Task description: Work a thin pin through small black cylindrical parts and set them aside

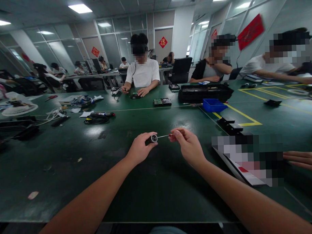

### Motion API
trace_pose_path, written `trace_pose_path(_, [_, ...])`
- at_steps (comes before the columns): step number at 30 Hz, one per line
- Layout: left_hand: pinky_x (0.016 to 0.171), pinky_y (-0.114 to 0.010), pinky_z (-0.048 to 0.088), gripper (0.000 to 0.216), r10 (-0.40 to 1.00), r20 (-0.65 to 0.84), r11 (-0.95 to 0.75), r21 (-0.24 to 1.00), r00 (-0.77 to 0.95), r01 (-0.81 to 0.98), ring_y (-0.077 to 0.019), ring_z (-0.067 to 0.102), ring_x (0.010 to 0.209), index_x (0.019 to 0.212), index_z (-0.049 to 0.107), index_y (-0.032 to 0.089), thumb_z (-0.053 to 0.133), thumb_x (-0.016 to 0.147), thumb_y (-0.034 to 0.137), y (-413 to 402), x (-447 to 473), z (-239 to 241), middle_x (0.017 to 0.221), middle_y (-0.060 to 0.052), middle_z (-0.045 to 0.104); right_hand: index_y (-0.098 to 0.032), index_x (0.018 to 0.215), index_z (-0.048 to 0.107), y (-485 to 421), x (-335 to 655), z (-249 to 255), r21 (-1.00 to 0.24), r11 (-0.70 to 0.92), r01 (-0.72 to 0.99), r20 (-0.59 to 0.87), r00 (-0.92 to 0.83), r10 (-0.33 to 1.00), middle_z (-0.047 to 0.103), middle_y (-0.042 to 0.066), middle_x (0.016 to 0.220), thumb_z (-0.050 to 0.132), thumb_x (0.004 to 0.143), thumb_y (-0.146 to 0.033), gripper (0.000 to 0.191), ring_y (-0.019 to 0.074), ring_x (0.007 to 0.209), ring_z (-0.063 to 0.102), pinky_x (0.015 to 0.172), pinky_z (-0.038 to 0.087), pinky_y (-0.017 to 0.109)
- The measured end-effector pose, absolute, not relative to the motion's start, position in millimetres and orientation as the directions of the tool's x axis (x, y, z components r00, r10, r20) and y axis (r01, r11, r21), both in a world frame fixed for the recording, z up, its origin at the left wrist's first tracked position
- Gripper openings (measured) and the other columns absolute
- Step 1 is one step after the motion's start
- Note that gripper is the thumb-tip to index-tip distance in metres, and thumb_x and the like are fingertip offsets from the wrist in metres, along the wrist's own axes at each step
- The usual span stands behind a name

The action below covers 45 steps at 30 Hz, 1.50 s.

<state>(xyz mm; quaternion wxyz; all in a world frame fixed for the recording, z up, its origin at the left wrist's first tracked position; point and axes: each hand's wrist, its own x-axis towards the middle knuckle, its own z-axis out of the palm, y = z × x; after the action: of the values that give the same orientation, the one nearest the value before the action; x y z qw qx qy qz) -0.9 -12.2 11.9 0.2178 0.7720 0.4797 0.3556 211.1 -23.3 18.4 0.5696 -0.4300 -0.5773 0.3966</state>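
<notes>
My left hand (139, 148) is closed round a short black screwdriver handle (151, 139) with a silver end, held above the green table (109, 166). A thin metal bit (162, 136) sticks out of the handle toward the right. My right hand (186, 143) pinches the bit's far end, where a small red part shows at the fingertips. Both hands hover over the middle of the table, a little apart.
A black tray (205, 92), a blue bin (213, 104) and a circuit board (162, 102) lie farther back. Coiled black cable (96, 119) lies to the left. Another person's hand (303, 159) rests at the right edge. People sit along the far side.
</notes>
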Motion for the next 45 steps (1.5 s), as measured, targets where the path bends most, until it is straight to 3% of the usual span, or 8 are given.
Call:
trace_pose_path(4, [0.112,-0.051,0.031,0.035,0.853,0.351,-0.521,0.603,0.385,0.604,-0.0256,0.057,0.12,0.124,0.065,0.028,0.067,0.089,0.022,-10,-2,16,0.125,-0.005,0.067,-0.02,0.087,0.065,-14,212,11,-0.959,0.134,-0.251,0.126,0.047,0.991,0.066,0.003,0.075,0.063,0.087,-0.052,0.032,0.0188,0.069,0.065,0.075,0.059,0.04])
trace_pose_path(6, [0.115,-0.056,0.024,0.034,0.859,0.319,-0.511,0.576,0.4,0.638,-0.0259,0.056,0.121,0.123,0.065,0.029,0.065,0.09,0.022,-8,-2,16,0.125,-0.005,0.067,-0.021,0.08,0.062,-9,213,8,-0.95,0.036,-0.31,0.02,0.057,0.998,0.06,0.001,0.065,0.064,0.086,-0.053,0.033,0.0174,0.06,0.06,0.071,0.06,0.041])
trace_pose_path(8, [0.115,-0.058,0.023,0.034,0.875,0.285,-0.483,0.559,0.391,0.674,-0.0263,0.056,0.121,0.123,0.065,0.029,0.065,0.09,0.021,-6,-2,14,0.125,-0.005,0.066,-0.021,0.078,0.062,-7,214,5,-0.96,0.034,-0.279,0.001,0.117,0.993,0.059,0.0,0.065,0.066,0.084,-0.052,0.032,0.0164,0.059,0.059,0.067,0.06,0.038])
trace_pose_path(12, [0.11,-0.054,0.031,0.035,0.886,0.251,-0.463,0.539,0.39,0.704,-0.0264,0.057,0.118,0.124,0.066,0.028,0.067,0.089,0.022,-4,-4,9,0.124,-0.005,0.067,-0.021,0.084,0.063,-5,215,2,-0.973,0.132,-0.189,0.098,0.181,0.979,0.064,0.001,0.074,0.066,0.083,-0.054,0.033,0.0163,0.067,0.062,0.067,0.057,0.033])
trace_pose_path(23, [0.102,-0.045,0.04,0.036,0.88,0.291,-0.474,0.559,0.374,0.68,-0.0254,0.059,0.112,0.123,0.067,0.027,0.069,0.088,0.024,-9,-1,12,0.12,-0.005,0.068,-0.019,0.094,0.062,-18,212,14,-0.946,0.269,0.18,0.273,-0.003,0.962,0.069,0.005,0.082,0.054,0.093,-0.048,0.03,0.0185,0.074,0.066,0.074,0.054,0.035])
trace_pose_path(36, [0.099,-0.045,0.042,0.037,0.871,0.336,-0.49,0.537,0.358,0.686,-0.0249,0.059,0.107,0.122,0.068,0.027,0.071,0.086,0.021,-8,0,12,0.115,-0.005,0.069,-0.021,0.095,0.06,-23,211,18,-0.91,0.296,0.291,0.317,0.024,0.948,0.071,0.006,0.084,0.05,0.096,-0.044,0.026,0.0198,0.077,0.068,0.075,0.054,0.036])
trace_pose_path(45, [0.099,-0.044,0.042,0.038,0.866,0.331,-0.499,0.531,0.374,0.685,-0.0244,0.059,0.109,0.122,0.067,0.027,0.072,0.085,0.02,-8,1,13,0.116,-0.004,0.069,-0.021,0.094,0.06,-23,209,15,-0.914,0.312,0.258,0.326,0.009,0.945,0.07,0.005,0.083,0.051,0.096,-0.044,0.025,0.019,0.076,0.068,0.074,0.053,0.036])
